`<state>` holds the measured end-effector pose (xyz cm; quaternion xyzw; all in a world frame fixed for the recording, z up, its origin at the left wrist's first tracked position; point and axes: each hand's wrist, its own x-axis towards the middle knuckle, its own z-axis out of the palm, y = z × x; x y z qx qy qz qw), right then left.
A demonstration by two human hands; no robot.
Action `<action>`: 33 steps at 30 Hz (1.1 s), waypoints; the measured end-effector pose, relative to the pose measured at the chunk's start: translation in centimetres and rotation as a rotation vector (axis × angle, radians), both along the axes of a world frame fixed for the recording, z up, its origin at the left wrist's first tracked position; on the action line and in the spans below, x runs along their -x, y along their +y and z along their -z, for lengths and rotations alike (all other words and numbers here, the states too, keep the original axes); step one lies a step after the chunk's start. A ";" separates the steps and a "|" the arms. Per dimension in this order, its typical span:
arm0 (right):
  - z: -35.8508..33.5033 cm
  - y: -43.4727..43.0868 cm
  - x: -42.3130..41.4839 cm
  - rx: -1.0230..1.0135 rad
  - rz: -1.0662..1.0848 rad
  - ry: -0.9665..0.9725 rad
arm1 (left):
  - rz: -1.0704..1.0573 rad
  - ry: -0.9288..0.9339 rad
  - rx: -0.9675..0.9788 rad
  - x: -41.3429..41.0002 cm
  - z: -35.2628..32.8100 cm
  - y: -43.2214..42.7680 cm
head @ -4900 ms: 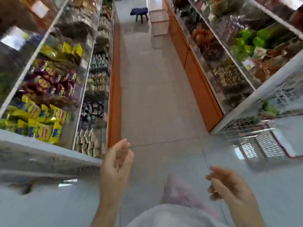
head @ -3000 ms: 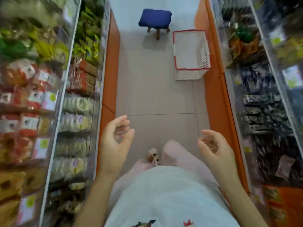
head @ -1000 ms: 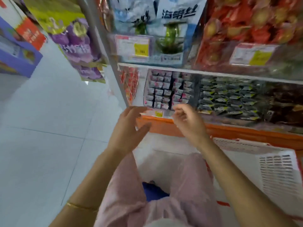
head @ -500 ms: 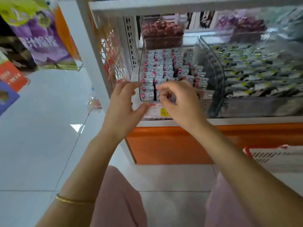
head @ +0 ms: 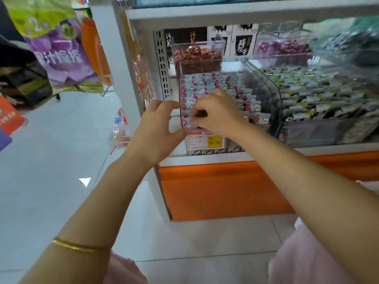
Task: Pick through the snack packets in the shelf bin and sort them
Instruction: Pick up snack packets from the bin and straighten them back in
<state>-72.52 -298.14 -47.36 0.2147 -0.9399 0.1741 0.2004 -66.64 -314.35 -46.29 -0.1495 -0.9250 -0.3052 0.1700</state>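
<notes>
a: what do we have, biggest first?

b: we face a white shelf (head: pixel 225 15) on an orange base (head: pixel 221 191). on its lowest level stands a clear bin (head: pixel 265 97), with a second bin (head: pixel 307 130) of grey and yellow-green packs touching its right side.

a: and our hands?

b: both are at the clear bin's front. our left hand (head: pixel 155 130) curves wide at the left front corner, thumb low, fingers high; we cannot tell whether it grips the wall. our right hand (head: pixel 219 113) reaches over the front rim, thumb and forefinger narrow, pinching in the front row.

a: where are the snack packets (head: pixel 205 83)?

b: inside that bin, grey and pink, in rows rising toward the back. below the rim sits a price tag (head: pixel 206 140). a thin gold bangle (head: pixel 80 246) rings our left wrist.
</notes>
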 end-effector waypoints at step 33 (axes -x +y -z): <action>-0.2 7.3 -6.3 1.363 -0.141 -0.850 | 0.216 -0.753 -1.157 -0.4 1.9 1.1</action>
